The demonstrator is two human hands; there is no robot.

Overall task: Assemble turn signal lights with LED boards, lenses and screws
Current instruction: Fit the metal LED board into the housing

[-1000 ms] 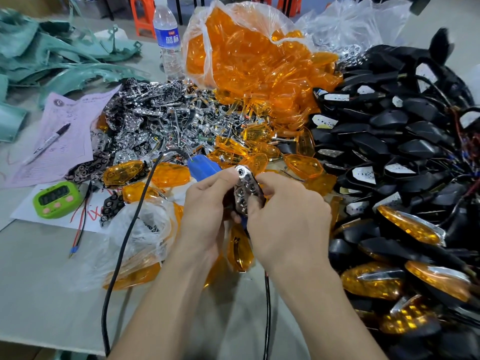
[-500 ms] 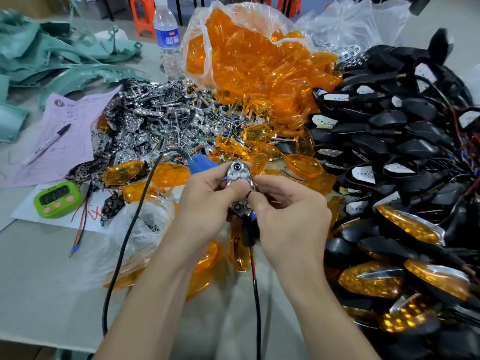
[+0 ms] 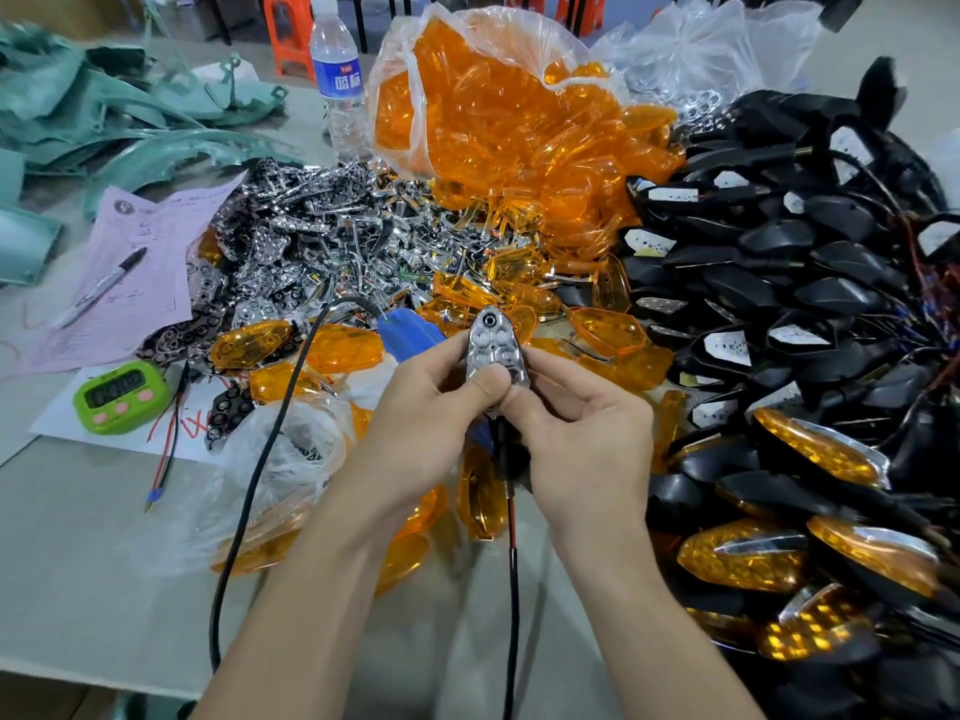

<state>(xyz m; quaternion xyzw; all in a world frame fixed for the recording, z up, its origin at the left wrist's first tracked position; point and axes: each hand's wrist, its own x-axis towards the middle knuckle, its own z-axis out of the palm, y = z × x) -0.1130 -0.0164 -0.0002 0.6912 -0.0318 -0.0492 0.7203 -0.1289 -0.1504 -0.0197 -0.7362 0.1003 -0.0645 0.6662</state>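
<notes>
- Small chrome teardrop reflector plate w/ round sockets (image 3: 493, 350): held upright above the grey bench (image 3: 78, 537), centre of view, pointed end up.
- L hand (image 3: 415, 423): thumb + fingers (image 3: 441, 356) curled, pinching the plate's left edge.
- R hand (image 3: 587, 444): fingers curled, pinching its right edge.
- Thin black-and-red wire (image 3: 513, 563) hangs below the hands.
- Pile of black plastic housings (image 3: 810, 288) at right; clear bag of orange lenses (image 3: 519, 127) behind.

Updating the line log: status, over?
Left hand and right hand pinch the chrome reflector, uncovered. Wire hangs below; nothing blocks.
</notes>
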